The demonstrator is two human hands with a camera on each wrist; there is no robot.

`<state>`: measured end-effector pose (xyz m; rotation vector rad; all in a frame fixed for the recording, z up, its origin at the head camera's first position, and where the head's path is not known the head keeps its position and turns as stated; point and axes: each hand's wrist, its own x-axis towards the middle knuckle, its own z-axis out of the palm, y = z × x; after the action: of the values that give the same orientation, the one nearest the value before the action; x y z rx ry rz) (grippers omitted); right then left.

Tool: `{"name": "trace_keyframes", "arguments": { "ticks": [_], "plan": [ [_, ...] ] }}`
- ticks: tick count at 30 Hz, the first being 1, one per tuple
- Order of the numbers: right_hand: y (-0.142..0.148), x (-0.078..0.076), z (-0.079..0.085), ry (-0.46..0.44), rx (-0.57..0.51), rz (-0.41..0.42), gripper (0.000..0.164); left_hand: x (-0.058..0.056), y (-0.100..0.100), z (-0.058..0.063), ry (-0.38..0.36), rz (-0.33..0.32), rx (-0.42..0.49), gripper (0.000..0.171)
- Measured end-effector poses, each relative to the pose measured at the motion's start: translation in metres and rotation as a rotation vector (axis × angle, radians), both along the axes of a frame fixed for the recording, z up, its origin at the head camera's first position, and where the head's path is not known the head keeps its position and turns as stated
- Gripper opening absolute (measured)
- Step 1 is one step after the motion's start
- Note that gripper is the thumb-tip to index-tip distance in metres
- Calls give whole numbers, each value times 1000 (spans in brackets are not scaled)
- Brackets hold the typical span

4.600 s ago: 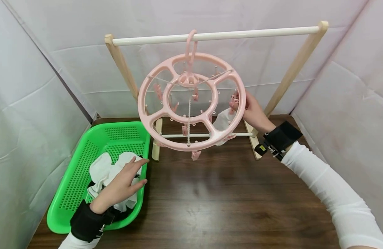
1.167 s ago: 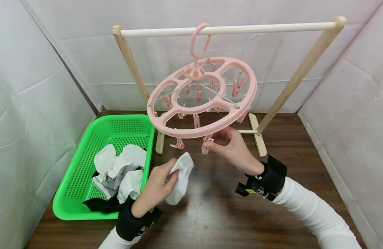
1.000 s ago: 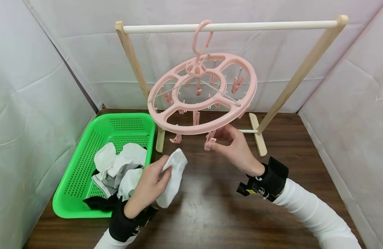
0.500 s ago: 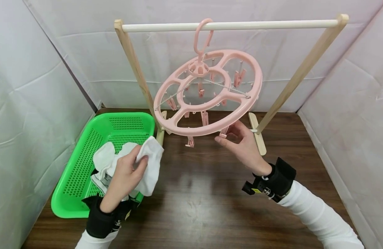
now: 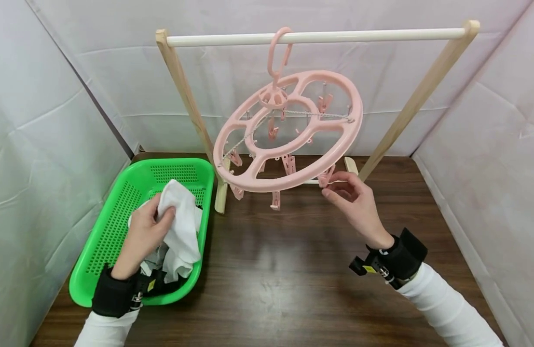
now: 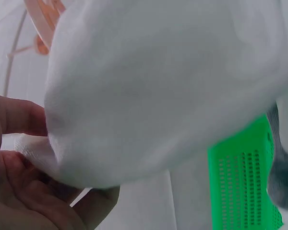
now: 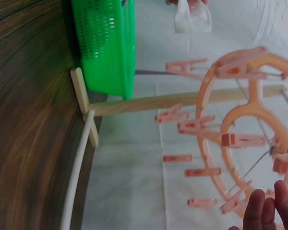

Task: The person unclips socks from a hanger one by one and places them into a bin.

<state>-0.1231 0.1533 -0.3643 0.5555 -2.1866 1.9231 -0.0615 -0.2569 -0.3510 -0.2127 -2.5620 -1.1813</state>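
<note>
My left hand (image 5: 147,229) pinches a white sock (image 5: 180,226) above the green basket (image 5: 97,241), its lower end near the other socks there. That sock fills much of the left wrist view. My right hand (image 5: 353,202) is at the front right of a pink round clip hanger (image 5: 293,180), thumb and fingers slightly bent and apart. Its fingertips are close to a pink clothespin (image 5: 325,177); the right wrist view shows a gap between thumb and fingers (image 7: 254,211). The hanger hangs tilted, with several pink clothespins below its rings and no sock visible on them.
A stand with a white rod (image 5: 358,36) and wooden legs (image 5: 418,101) carries the hanger by its hook (image 5: 275,53). More white, grey and black socks lie in the basket, on a dark wooden table (image 5: 284,284). White cloth walls stand around.
A white sock hung at the hanger's right earlier; my left hand now has it and has carried it left over the basket. My right hand has shifted rightward, and the hanger has turned.
</note>
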Motion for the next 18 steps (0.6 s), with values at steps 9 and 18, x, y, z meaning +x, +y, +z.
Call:
{"name": "trace_keyframes", "arguments": {
  "ticks": [9, 18],
  "plan": [
    [20, 14, -24, -156, 16, -61, 28, -23, -31, 1, -174, -75, 164, 31],
    [28, 20, -42, -194, 50, -83, 27, -71, -81, 2, -260, -46, 10, 41]
  ]
}}
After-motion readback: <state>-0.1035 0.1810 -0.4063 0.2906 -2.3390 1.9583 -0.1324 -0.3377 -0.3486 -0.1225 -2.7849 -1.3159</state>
